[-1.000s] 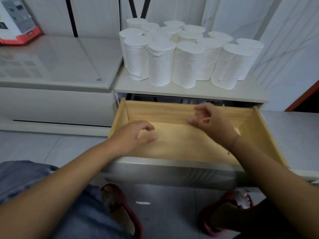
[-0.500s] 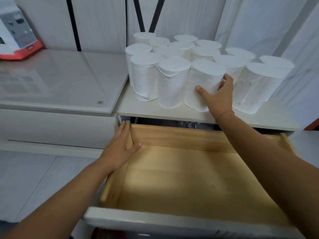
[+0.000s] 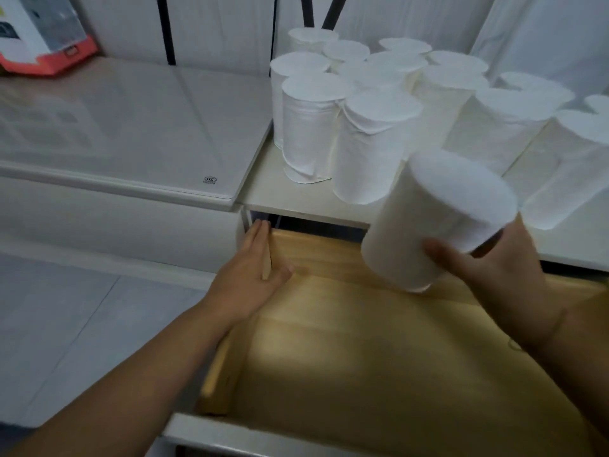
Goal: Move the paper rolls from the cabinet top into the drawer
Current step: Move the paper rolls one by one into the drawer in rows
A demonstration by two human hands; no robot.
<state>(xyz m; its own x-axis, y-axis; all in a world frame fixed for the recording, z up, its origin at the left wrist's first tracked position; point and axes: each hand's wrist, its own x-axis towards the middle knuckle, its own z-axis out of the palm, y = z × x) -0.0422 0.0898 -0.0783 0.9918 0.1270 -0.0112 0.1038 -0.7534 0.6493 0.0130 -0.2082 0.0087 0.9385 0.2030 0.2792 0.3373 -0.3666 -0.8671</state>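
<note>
Several white paper rolls (image 3: 369, 146) stand upright in a cluster on the cabinet top (image 3: 296, 197). My right hand (image 3: 487, 272) grips one paper roll (image 3: 438, 219), tilted, in the air above the back of the open wooden drawer (image 3: 379, 351). The drawer holds nothing that I can see. My left hand (image 3: 253, 268) rests flat on the drawer's left wall, fingers straight and thumb inside the drawer.
A glossy grey counter (image 3: 131, 127) lies to the left of the cabinet, with a white and red box (image 3: 39, 34) at its back left. Grey floor tiles (image 3: 66, 324) are at the lower left. A wall panel stands behind the rolls.
My right hand has lifted one roll off the cabinet top and brought it toward me over the drawer. My left hand stays on the drawer's left wall.
</note>
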